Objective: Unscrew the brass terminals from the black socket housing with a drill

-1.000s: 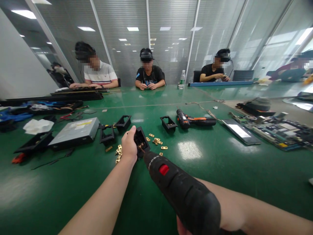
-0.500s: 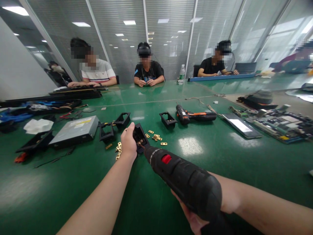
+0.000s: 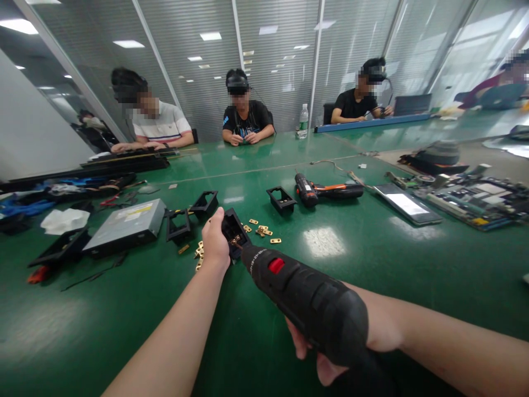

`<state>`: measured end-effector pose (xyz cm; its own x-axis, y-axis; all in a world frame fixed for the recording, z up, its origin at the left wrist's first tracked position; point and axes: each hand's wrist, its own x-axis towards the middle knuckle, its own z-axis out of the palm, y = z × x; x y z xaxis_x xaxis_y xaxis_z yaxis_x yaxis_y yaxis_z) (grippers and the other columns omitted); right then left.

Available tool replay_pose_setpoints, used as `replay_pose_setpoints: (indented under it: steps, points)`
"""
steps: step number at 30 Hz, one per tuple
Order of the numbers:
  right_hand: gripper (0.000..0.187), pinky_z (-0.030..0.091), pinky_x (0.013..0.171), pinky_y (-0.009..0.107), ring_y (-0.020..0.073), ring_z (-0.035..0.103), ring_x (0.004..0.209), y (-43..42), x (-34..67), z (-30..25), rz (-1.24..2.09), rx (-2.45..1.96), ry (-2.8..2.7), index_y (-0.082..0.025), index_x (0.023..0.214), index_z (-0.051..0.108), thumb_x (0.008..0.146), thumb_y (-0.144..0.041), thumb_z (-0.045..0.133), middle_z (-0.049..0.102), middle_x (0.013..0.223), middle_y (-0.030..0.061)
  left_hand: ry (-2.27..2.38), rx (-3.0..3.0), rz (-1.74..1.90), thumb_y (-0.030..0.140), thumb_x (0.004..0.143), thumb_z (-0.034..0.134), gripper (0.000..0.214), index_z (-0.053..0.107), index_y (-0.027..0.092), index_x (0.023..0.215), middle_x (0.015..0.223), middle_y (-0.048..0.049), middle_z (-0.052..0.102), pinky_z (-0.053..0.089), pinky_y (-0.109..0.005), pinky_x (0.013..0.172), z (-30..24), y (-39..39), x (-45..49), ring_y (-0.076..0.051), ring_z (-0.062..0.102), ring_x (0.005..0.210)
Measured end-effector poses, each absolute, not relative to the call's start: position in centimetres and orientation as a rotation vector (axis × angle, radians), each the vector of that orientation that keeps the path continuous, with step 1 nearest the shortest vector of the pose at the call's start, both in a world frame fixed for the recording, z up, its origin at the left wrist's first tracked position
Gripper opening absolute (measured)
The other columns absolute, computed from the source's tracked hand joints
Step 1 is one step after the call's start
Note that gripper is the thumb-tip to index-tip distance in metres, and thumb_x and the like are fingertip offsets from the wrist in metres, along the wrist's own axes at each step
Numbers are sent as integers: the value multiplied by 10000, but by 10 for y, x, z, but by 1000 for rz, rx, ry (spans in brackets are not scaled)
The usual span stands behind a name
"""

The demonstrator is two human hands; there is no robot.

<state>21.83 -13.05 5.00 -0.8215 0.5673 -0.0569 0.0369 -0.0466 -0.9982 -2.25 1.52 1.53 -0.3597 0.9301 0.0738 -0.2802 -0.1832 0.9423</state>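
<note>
My left hand [image 3: 215, 241] is closed round a small black plastic bracket [image 3: 234, 232] and holds it tilted on the green table [image 3: 124, 325]. In my right hand [image 3: 330, 353] is a black electric screwdriver [image 3: 306, 300] with a red switch; the fingers wrap its grip from below. The driver's tip touches a brass piece inside the bracket. Several small brass plates [image 3: 261, 230] lie just right of the bracket, and more [image 3: 199, 253] lie by my left wrist.
Black brackets [image 3: 178, 223] [image 3: 204, 203] [image 3: 281, 199] and a grey optical drive [image 3: 126, 226] lie beyond my hands. A second orange-black screwdriver [image 3: 326, 191], a phone-like slab [image 3: 407, 204] and circuit boards [image 3: 475, 201] lie right. Three people sit at the far edge.
The view has shifted slightly and the screwdriver has dropped lower, so my right fingers now show beneath its grip. My left hand stays on the bracket with the tip still inside it.
</note>
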Motion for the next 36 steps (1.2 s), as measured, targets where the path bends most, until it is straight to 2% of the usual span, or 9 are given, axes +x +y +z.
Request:
replay_pose_setpoints:
  steps: [4, 6, 12, 15, 19, 21, 24, 33, 36]
  points:
    - [604, 574, 790, 340, 231, 719, 879, -132, 216, 48, 1886, -575, -1742, -184, 915, 758, 464, -373, 1113, 790, 955, 32, 1160, 865, 1686, 690, 734, 826, 522, 649, 211, 840, 822, -35, 696, 572, -365, 760, 17, 14, -22, -248, 713, 816]
    - [594, 575, 798, 336, 224, 723, 877, -133, 216, 50, 1917, -589, -1718, -172, 925, 758, 476, -335, 1112, 790, 962, 33, 1167, 851, 1674, 698, 732, 821, 527, 643, 214, 838, 811, -31, 689, 569, -368, 745, 18, 13, -21, -248, 707, 800]
    - [502, 523, 718, 291, 162, 670, 752, -131, 218, 50, 2003, -538, -1730, -142, 795, 695, 541, -297, 1099, 738, 794, -1, 1173, 841, 1669, 702, 725, 820, 534, 636, 217, 853, 797, -24, 688, 569, -361, 737, 17, 14, -21, -237, 702, 774]
    - [558, 525, 699, 291, 152, 666, 722, -127, 221, 48, 1955, -515, -1695, -153, 895, 699, 536, -303, 1100, 728, 816, -16, 1171, 824, 1670, 701, 717, 828, 540, 642, 216, 860, 797, -28, 696, 567, -354, 713, 16, 15, -22, -233, 700, 756]
    - [687, 544, 773, 314, 157, 661, 799, -121, 222, 48, 1870, -521, -1707, -178, 999, 709, 470, -342, 1116, 709, 934, -16, 1182, 832, 1665, 696, 727, 820, 522, 652, 219, 858, 792, -32, 704, 574, -355, 720, 16, 15, -22, -255, 725, 805]
    - [649, 525, 765, 299, 158, 639, 820, -120, 221, 48, 1862, -493, -1751, -173, 929, 700, 451, -305, 1119, 683, 920, -18, 1187, 830, 1666, 701, 727, 818, 522, 652, 222, 850, 784, -32, 701, 572, -356, 721, 16, 15, -22, -260, 726, 812]
    - [549, 500, 722, 281, 151, 616, 789, -120, 220, 47, 1921, -459, -1783, -170, 845, 675, 517, -279, 1101, 670, 863, -24, 1187, 836, 1671, 707, 724, 820, 525, 641, 225, 832, 771, -30, 693, 566, -352, 723, 16, 15, -23, -256, 719, 809]
    - [481, 487, 716, 286, 158, 614, 776, -120, 222, 44, 1941, -473, -1764, -178, 824, 681, 577, -303, 1075, 700, 810, -35, 1182, 811, 1668, 711, 702, 835, 545, 632, 225, 842, 781, -30, 694, 570, -347, 703, 17, 15, -23, -244, 708, 776]
    - [501, 501, 688, 265, 153, 639, 757, -119, 221, 40, 1979, -450, -1790, -167, 820, 693, 527, -256, 1090, 723, 807, -33, 1171, 898, 1664, 734, 734, 806, 553, 635, 221, 848, 777, -35, 691, 580, -361, 688, 15, 16, -25, -240, 698, 734]
